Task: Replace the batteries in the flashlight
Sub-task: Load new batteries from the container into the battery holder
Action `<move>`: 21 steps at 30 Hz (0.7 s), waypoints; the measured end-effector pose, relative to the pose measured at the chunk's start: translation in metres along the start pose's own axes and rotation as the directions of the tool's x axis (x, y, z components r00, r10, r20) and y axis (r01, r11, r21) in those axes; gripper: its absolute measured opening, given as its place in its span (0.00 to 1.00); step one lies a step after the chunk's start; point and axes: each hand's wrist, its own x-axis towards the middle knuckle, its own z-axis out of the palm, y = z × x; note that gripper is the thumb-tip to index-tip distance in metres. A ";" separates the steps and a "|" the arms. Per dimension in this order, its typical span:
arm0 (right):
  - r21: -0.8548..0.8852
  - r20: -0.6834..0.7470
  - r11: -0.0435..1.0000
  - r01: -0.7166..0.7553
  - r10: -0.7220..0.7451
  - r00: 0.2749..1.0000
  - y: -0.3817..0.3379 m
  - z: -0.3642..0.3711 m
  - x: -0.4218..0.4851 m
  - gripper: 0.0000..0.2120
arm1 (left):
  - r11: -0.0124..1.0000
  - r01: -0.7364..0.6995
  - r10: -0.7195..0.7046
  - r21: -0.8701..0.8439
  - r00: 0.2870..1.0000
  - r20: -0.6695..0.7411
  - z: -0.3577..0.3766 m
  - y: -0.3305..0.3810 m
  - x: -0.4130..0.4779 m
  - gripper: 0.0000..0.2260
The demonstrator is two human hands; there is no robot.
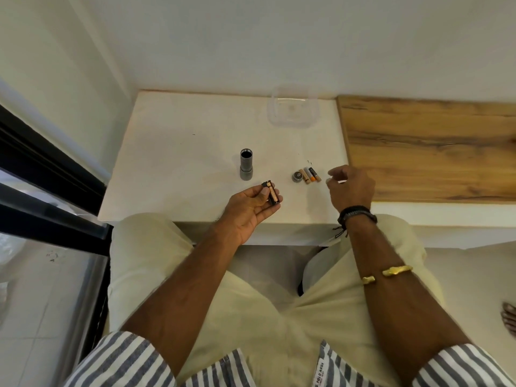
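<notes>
Standing on its wide head on the white table (173,152), the flashlight (246,164) kept its long axis upright, with its open, dark tail end pointing straight up. Just right of it and nearer the person, the left hand (251,203) lay palm up above the table's front edge. Its thumb and curled fingers gripped the black holder (270,192), which had a copper-coloured cell showing in it. The holder's long axis ran away from the person, slanting slightly to the left at its far end. At the back of the table sat a clear box (293,108). Further right, the round cap (297,176) lay flat on the table, and three batteries (310,175) lay side by side touching it, their axes slanting like the holder's. The right hand (350,185) hovered just beside them, fingers curled with thumb and forefinger close together; whether they pinched anything could not be told. A wooden board (430,146) adjoined the table.
</notes>
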 end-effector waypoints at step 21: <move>0.385 0.168 0.878 0.283 -0.368 0.914 -0.041 0.034 -0.059 0.11 | 0.973 -0.216 0.229 0.080 0.950 -0.212 0.003 0.001 0.001 0.10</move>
